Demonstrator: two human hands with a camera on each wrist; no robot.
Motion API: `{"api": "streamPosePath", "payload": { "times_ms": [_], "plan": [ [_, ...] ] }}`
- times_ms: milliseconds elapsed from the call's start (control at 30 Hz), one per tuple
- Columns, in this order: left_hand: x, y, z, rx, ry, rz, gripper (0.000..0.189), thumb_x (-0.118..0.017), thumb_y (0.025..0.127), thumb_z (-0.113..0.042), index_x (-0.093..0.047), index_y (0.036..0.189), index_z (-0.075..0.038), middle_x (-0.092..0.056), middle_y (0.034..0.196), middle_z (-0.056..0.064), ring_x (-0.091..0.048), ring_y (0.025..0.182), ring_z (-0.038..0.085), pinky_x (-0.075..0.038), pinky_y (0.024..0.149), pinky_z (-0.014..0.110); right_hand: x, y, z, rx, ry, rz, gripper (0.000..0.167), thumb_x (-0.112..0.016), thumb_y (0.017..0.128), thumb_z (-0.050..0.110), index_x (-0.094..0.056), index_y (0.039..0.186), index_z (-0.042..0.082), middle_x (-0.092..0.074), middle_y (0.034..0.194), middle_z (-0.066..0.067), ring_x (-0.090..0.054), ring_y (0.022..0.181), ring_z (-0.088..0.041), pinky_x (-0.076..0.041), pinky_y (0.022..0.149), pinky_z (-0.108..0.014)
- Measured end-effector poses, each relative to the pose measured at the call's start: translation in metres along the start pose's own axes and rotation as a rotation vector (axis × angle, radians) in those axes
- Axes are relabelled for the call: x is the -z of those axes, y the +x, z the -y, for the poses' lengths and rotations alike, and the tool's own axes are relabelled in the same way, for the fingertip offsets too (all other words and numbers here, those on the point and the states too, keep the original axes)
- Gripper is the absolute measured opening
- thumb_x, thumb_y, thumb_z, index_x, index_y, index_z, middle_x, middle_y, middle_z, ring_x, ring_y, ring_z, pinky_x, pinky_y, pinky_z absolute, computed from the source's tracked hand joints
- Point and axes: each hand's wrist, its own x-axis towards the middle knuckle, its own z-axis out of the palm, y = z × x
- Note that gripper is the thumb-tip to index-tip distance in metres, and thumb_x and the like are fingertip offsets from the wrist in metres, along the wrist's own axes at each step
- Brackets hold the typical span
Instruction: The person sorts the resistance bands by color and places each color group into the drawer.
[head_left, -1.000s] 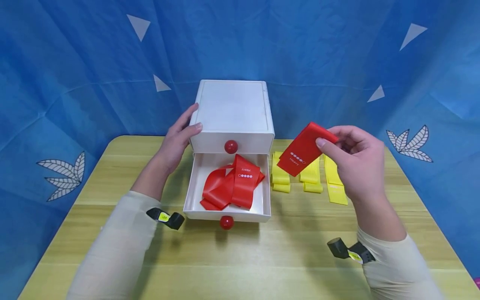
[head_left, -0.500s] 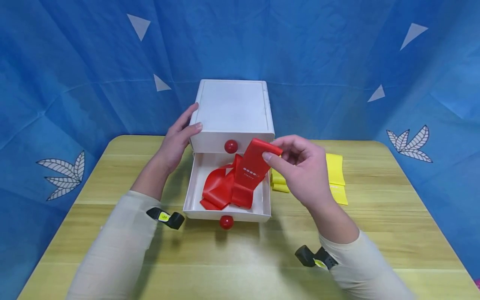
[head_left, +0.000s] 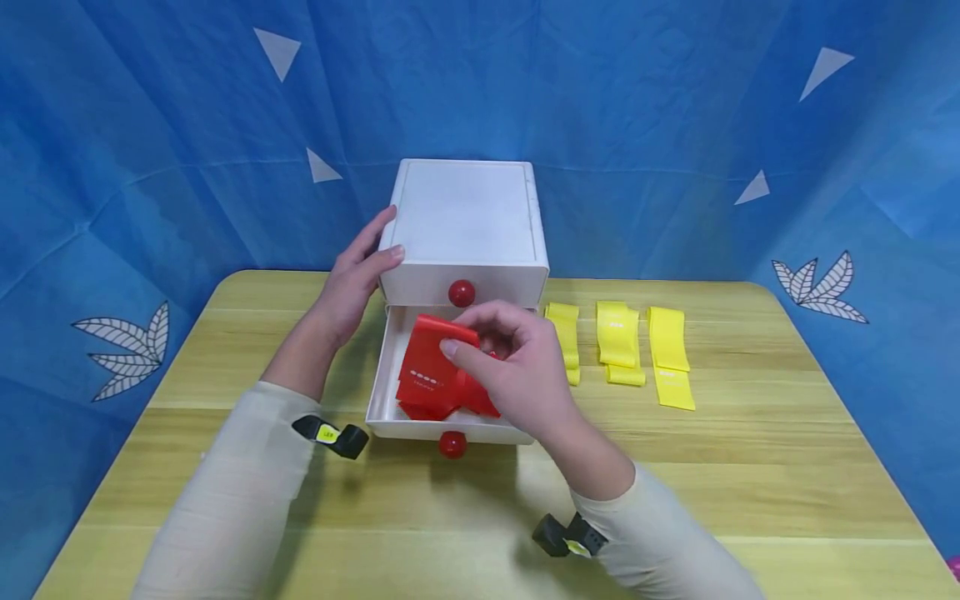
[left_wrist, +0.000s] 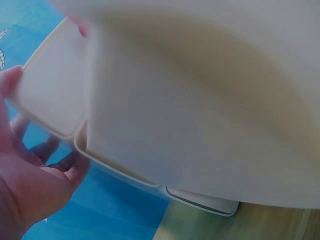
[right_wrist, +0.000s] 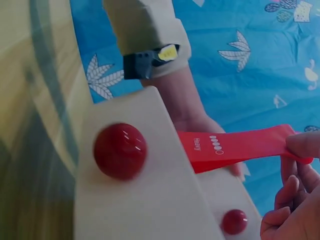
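The folded red band has swung leftward across the head view and now hangs over the pulled-out lower drawer, near the middle of the frame; half a second ago it was farther right, above the drawer's right side. The work therefore now centres over the left part of that drawer, with the band seemingly not yet let go. The right grip pinches its top fold between thumb and fingers, as the right wrist view also shows at its right edge. The left grip has stayed put, fingers spread against the left side of the white cabinet, thumb on its front corner. Three yellow bands, right of centre on the desk, lie in full or nearly full view again, since the right arm no longer crosses them. Loose red bands show only in part beneath the held one, the rest covered by it and by the hand, so whether its lower end touches them cannot be told. In the right wrist view the drawer front cuts off that end; a pale, blurred surface, probably sleeve, fills most of the left wrist view.
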Motion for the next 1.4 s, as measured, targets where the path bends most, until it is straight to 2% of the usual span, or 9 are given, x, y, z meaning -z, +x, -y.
{"api": "streamPosePath", "payload": {
  "times_ms": [233, 433, 600, 800, 1033, 1233, 1400],
  "plan": [
    [0.001, 0.001, 0.001, 0.005, 0.006, 0.000, 0.064, -0.055, 0.097, -0.040, -0.031, 0.157, -0.038, -0.024, 0.161, -0.006, -0.023, 0.144, 0.019, -0.026, 0.112, 0.055, -0.008, -0.003, -0.012, -0.124, -0.058, -0.071, 0.021, -0.080, 0.082, 0.010, -0.073, 0.103, 0.011, -0.067, 0.092, -0.003, -0.060, 0.075, -0.026, -0.054, 0.065, -0.036],
    [0.001, 0.000, -0.001, 0.006, 0.004, 0.006, 0.065, -0.054, 0.098, -0.040, -0.029, 0.158, -0.036, -0.023, 0.161, -0.005, -0.022, 0.145, 0.020, -0.026, 0.113, 0.054, 0.001, 0.000, -0.024, -0.097, -0.188, -0.126, 0.020, -0.081, 0.081, 0.009, -0.074, 0.099, 0.010, -0.068, 0.088, -0.002, -0.061, 0.075, -0.024, -0.055, 0.064, -0.039],
    [0.000, -0.001, -0.002, 0.004, -0.003, 0.012, 0.065, -0.054, 0.098, -0.039, -0.029, 0.158, -0.035, -0.022, 0.162, -0.005, -0.022, 0.145, 0.020, -0.026, 0.113, 0.054, 0.008, 0.003, -0.033, -0.091, -0.258, -0.123, 0.019, -0.080, 0.082, 0.009, -0.073, 0.099, 0.010, -0.067, 0.087, -0.001, -0.061, 0.074, -0.024, -0.055, 0.063, -0.038],
    [-0.001, -0.001, -0.002, -0.003, -0.014, 0.011, 0.065, -0.054, 0.098, -0.037, -0.029, 0.159, -0.033, -0.023, 0.161, -0.004, -0.022, 0.145, 0.020, -0.026, 0.113, 0.053, 0.016, 0.006, -0.039, -0.125, -0.319, -0.117, 0.021, -0.080, 0.083, 0.010, -0.072, 0.102, 0.010, -0.066, 0.089, -0.002, -0.059, 0.074, -0.025, -0.054, 0.061, -0.037],
    [0.000, 0.000, -0.002, -0.007, -0.017, 0.008, 0.065, -0.054, 0.098, -0.037, -0.029, 0.159, -0.032, -0.024, 0.161, -0.003, -0.022, 0.145, 0.021, -0.027, 0.113, 0.053, 0.024, 0.007, -0.048, -0.187, -0.395, -0.157, 0.024, -0.082, 0.083, 0.017, -0.070, 0.103, 0.013, -0.064, 0.093, 0.000, -0.056, 0.071, -0.027, -0.050, 0.057, -0.035],
    [0.000, -0.001, -0.002, 0.000, -0.014, 0.007, 0.066, -0.054, 0.098, -0.037, -0.029, 0.159, -0.032, -0.024, 0.161, -0.003, -0.022, 0.145, 0.021, -0.028, 0.113, 0.053, 0.031, 0.004, -0.052, -0.170, -0.413, -0.194, 0.018, -0.079, 0.085, 0.016, -0.072, 0.101, 0.011, -0.063, 0.087, 0.001, -0.053, 0.068, -0.027, -0.044, 0.055, -0.034],
    [0.001, -0.001, -0.003, 0.002, -0.011, 0.006, 0.065, -0.054, 0.098, -0.038, -0.030, 0.158, -0.033, -0.024, 0.161, -0.004, -0.023, 0.144, 0.021, -0.027, 0.112, 0.053, 0.035, -0.004, -0.051, -0.116, -0.400, -0.240, 0.016, -0.079, 0.084, 0.015, -0.073, 0.098, 0.012, -0.066, 0.089, 0.003, -0.053, 0.074, -0.025, -0.045, 0.056, -0.033]
  ]
}}
